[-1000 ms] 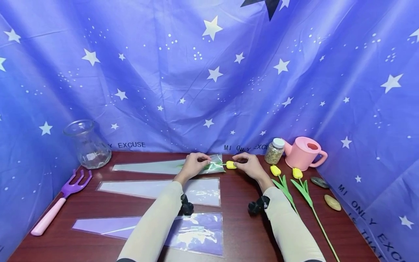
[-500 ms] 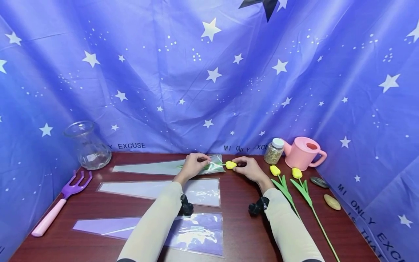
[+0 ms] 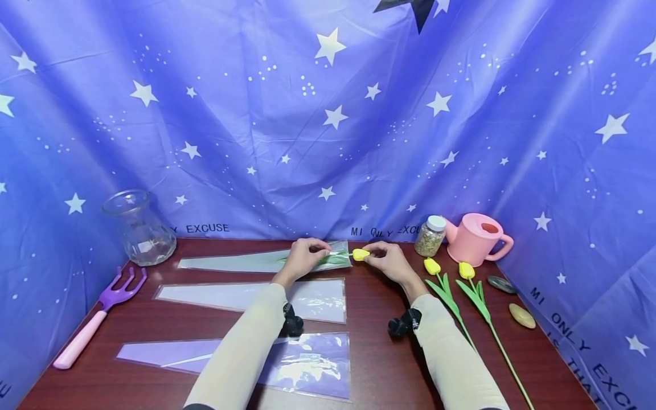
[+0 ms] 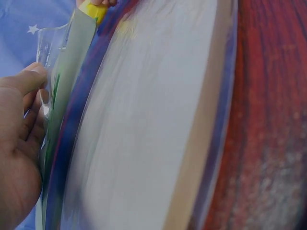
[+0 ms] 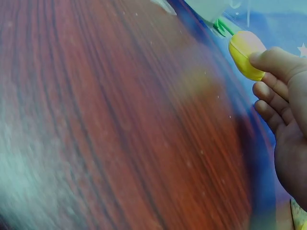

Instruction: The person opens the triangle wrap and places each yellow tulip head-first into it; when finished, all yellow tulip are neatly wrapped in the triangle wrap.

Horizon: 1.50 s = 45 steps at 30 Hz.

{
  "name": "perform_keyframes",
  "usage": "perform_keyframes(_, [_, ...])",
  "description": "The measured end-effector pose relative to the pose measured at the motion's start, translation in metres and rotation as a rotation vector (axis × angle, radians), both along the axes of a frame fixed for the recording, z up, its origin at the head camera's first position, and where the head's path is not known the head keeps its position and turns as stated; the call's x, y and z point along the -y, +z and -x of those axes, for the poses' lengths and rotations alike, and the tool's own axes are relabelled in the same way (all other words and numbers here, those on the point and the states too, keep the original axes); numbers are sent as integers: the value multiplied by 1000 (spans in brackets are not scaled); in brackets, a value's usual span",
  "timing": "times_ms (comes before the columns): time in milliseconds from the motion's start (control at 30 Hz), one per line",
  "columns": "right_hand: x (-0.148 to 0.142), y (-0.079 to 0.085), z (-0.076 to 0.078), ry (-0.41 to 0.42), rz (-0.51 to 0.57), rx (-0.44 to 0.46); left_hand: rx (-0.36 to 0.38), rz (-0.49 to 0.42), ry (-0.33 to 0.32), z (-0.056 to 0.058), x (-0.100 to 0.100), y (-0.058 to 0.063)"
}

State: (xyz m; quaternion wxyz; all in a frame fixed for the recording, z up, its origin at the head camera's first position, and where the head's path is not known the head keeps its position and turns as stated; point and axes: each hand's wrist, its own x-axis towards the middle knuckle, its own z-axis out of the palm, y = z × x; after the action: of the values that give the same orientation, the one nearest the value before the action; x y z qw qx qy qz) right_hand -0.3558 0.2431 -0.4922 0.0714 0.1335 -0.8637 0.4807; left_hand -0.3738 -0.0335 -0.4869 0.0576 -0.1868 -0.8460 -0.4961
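Both your arms (image 3: pixel 238 347) stretched forward, hands turned in towards each other! Your left hand (image 3: pixel 304 257) pinched the clear film near the mouth of a bag (image 3: pixel 230 262); your right hand (image 3: pixel 390 263) pinched a yellow flower (image 3: pixel 361 254) by its head, leaves in the bag, head poking out between your hands. Three flowers in all: two loose flowers (image 3: pixel 433 266) lay right of your right hand. Three bags, too: a white bag (image 3: pixel 320 299) and a purple bag (image 3: pixel 302 364) lay nearer you than your left hand. The right wrist view caught what the head view hid: your thumb (image 5: pixel 278 61) on the petals!
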Motion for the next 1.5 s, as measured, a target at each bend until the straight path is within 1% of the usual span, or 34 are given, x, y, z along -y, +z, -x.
perform_keyframes(167, [9,2,0,8,40,-1,-10,2,-10,0,2,2])
perform_keyframes(233, [12,2,0,5,46,-4,-21,6,-10,1,2,3])
perform_keyframes(333, [18,2,1,2,52,-9,-19,5,-10,1,2,4])
perform_keyframes(500, [27,1,1,37,88,-6,-6,6,-6,0,2,6])
perform_keyframes(800, [39,-1,4,58,77,-12,-34,31,9,2,1,6])
perform_keyframes(1100, [43,-4,6,99,46,-11,-10,20,18,2,2,5])
perform_keyframes(1167, [43,-5,7,115,48,-8,-8,16,14,3,2,4])
perform_keyframes(1200, [45,-2,5,124,48,-4,-7,15,11,3,3,4])
perform_keyframes(1300, [47,-2,7,148,58,3,3,11,0,3,4,3])
perform_keyframes(1400, [49,-2,8,152,61,25,2,13,0,3,4,3])
perform_keyframes(1433, [48,-6,11,153,59,23,3,14,1,3,5,3])
perform_keyframes(1500, [49,-6,11,148,56,28,-4,21,6,3,5,3])
